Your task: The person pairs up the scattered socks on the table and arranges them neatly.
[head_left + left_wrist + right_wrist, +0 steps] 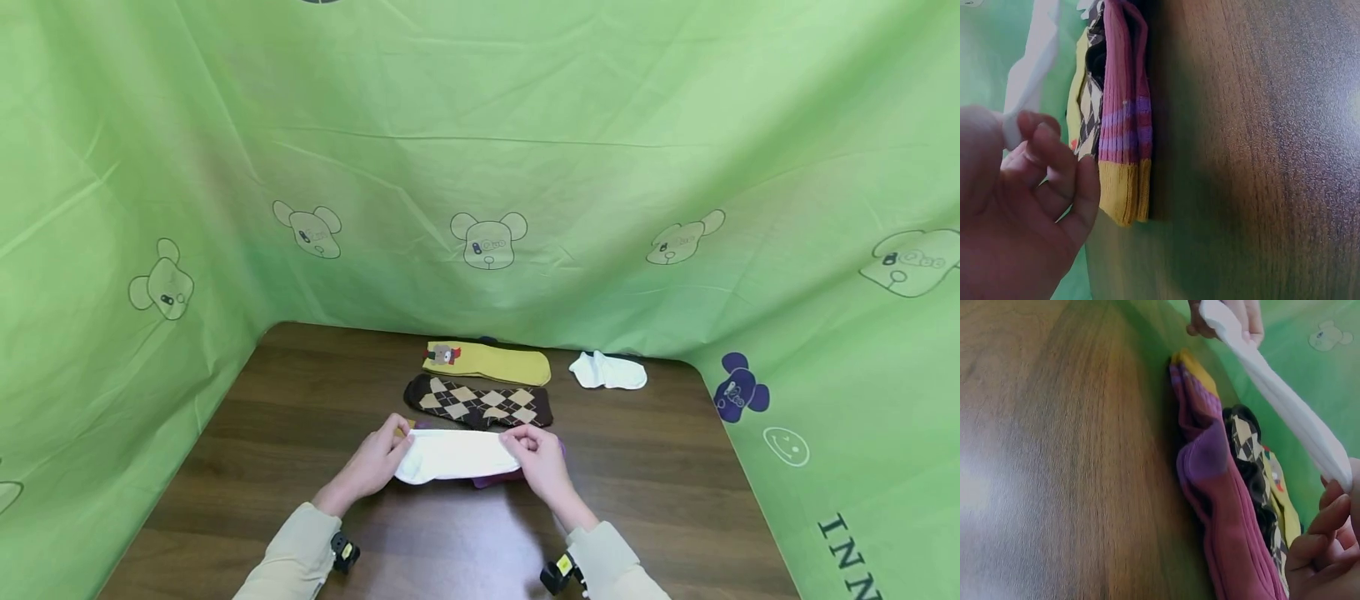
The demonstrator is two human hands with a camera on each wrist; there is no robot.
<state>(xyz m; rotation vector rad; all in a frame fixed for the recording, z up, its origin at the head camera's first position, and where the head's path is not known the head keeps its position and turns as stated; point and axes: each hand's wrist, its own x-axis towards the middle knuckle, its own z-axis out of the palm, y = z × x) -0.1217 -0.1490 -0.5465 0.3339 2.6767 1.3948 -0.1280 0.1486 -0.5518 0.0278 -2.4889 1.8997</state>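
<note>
A white sock (459, 455) is stretched level between my two hands, raised above the table. My left hand (379, 457) pinches its left end between thumb and fingers. The other end is pinched by my right hand (542, 460). Below the white sock lies a pair of purple-red socks (1222, 500) with yellow cuffs and lilac stripes, mostly hidden in the head view. Just beyond are brown argyle socks (480, 403), and behind those a yellow pair (495, 362) with an animal figure at the cuff.
Short white socks (618, 372) lie at the back right of the brown wooden table (300, 400). Green cloth (487, 183) printed with bear heads hangs behind the table and along both sides.
</note>
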